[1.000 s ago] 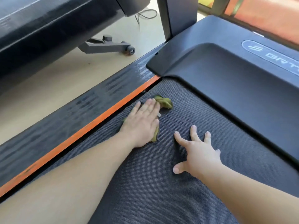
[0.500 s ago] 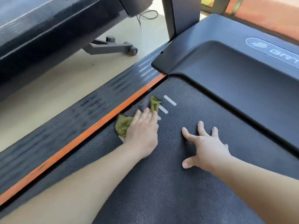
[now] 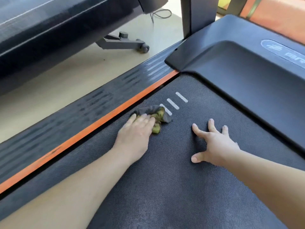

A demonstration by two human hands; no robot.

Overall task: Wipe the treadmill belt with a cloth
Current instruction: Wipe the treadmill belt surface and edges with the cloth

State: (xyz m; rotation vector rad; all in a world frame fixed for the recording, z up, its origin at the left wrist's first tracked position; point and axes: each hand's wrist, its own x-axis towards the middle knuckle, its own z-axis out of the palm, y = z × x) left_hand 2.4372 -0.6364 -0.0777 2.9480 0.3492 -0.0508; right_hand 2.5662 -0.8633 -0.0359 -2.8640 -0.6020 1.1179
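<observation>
The dark textured treadmill belt (image 3: 173, 187) fills the lower middle of the head view. My left hand (image 3: 137, 131) presses flat on a crumpled green and grey cloth (image 3: 158, 115) near the belt's left edge, beside three short white stripes (image 3: 173, 104). Most of the cloth pokes out past my fingertips. To the right my right hand (image 3: 214, 146) rests palm down on the belt with fingers spread and nothing in it.
An orange strip (image 3: 92, 129) and a black ribbed side rail (image 3: 74, 113) run along the belt's left. The black motor cover (image 3: 247, 76) rises at the belt's far end, with an upright post (image 3: 198, 15). A second machine's wheeled foot (image 3: 125, 42) stands on the beige floor.
My left hand has slid the cloth back along the belt's left edge, uncovering the three white stripes. The cloth is now bunched ahead of my fingers. My right hand stays planted.
</observation>
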